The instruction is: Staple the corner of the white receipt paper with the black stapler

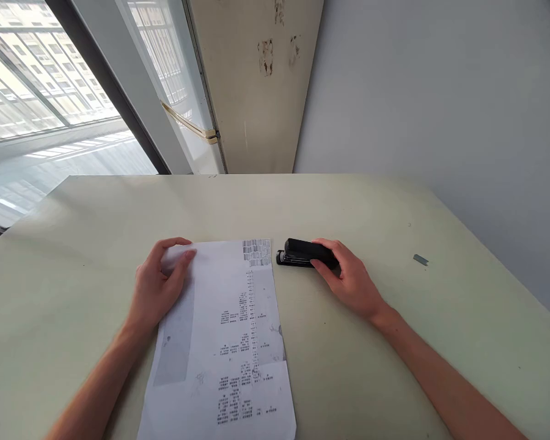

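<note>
A printed sheet of paper [220, 342], perhaps more than one layer, lies on the pale table before me. My left hand [162, 278] grips its upper left corner, thumb on top and fingers at the far edge. To the right of the paper sits a black stapler [302, 252], its front end pointing left toward the sheet's upper right corner, with a small gap between them. My right hand [348, 275] is closed around the stapler's rear end, the thumb on the near side and fingers over the top.
On the table [357, 379], a small grey strip of staples [420, 260] lies right of my right hand. A grey wall [440, 91] borders the table on the right. Behind it stand a beige cabinet or door [256, 110] and, at the left, a window [36, 73].
</note>
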The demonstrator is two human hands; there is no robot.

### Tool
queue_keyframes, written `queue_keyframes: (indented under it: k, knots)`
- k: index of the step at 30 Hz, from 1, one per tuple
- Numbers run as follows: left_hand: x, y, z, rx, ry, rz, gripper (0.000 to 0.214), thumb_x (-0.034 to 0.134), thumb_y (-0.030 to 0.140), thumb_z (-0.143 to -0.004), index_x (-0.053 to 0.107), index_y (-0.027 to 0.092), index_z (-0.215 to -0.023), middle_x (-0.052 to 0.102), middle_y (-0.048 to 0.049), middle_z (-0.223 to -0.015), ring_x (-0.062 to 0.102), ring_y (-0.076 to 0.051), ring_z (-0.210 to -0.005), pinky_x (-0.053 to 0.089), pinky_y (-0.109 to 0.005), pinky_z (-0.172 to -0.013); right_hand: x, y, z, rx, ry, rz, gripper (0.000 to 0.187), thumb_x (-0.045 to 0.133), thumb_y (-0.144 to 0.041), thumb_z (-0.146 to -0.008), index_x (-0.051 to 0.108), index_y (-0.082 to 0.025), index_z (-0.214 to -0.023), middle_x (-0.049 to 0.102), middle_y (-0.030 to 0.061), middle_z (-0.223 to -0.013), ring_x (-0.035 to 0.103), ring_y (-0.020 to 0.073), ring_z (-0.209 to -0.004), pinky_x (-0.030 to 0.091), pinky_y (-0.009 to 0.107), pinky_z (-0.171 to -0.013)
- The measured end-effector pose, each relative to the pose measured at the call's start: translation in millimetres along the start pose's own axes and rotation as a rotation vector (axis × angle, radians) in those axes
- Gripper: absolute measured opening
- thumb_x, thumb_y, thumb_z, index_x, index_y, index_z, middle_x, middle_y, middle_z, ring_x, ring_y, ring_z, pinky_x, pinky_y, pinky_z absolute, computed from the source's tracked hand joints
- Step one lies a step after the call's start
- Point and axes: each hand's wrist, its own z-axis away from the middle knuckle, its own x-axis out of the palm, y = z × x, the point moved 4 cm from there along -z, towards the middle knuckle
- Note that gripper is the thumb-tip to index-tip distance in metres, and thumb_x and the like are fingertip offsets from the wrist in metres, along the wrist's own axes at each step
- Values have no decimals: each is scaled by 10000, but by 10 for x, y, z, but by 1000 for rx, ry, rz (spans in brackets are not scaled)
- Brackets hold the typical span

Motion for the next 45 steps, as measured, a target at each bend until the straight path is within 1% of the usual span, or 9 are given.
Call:
queue_keyframes:
  k: [10,16,19,22,27,31,34,39,45]
  knots:
    - [-124,21,-32,-75,84,59,379,668,564,-879,657,266,-1113,581,19,-784,412,-127,-548,366,-242,-464,7,17,-7,-12,17,3,382,519,-487,-1057,560,-321,-1399,680,78,-1302,670,264,-1063,604,389,-739]
    - [-126,71,15,-124,72,139,373,660,565,-880,644,281,-1120,459,53,-642,373,-126,-515,334,-218,-424,-77,-65,46,-152,230,45,347,555,-383,-1043,561,-291,-1377,638,108,-1366,642,278,-1212,587,463,-958]
    - [-101,121,56,-124,51,161,365,654,563,-883,640,279,-1112,444,58,-629,364,-120,-507,323,-207,-417,-107,-153,102,-234,303,66,232,560,-316,-1032,636,-289,-1250,648,113,-1313,633,284,-1239,562,495,-1009]
    - [-51,149,88,-109,32,181,361,660,560,-884,642,277,-1106,425,66,-616,332,-112,-494,304,-200,-409,-104,-261,155,-361,324,64,128,581,-235,-1008,694,-285,-1041,690,95,-1202,649,270,-1139,563,491,-964]
    - [83,186,104,-53,30,230,348,690,550,-863,658,267,-1063,475,60,-655,349,-103,-507,312,-193,-415,-49,-396,226,-557,240,-44,201,584,-143,-986,667,-252,-839,707,25,-788,623,193,-770,547,385,-779]
    - [204,298,133,-10,14,258,321,697,522,-874,657,265,-1061,471,65,-643,334,-102,-486,295,-202,-406,23,-379,245,-477,69,-174,192,580,-241,-1019,668,-232,-849,661,-8,-685,538,129,-583,448,277,-556]
    - [280,439,155,44,3,279,303,687,506,-897,653,259,-1070,503,60,-665,338,-99,-477,311,-212,-414,36,-331,242,-363,47,-230,292,588,-337,-1020,620,-223,-752,578,-25,-622,456,108,-522,361,258,-484]
    - [309,712,96,248,33,221,232,578,446,-994,663,245,-1072,601,28,-764,408,-101,-521,361,-222,-474,-89,-212,165,-172,149,-277,423,563,-466,-1026,557,-218,-683,448,-37,-589,390,109,-535,339,253,-494]
    - [401,883,-60,388,57,299,214,511,429,-1058,602,239,-1098,722,-29,-1010,628,-127,-669,512,-272,-640,-408,102,-25,-57,312,-196,430,528,-571,-1025,673,-214,-834,550,-28,-647,440,124,-569,382,255,-521]
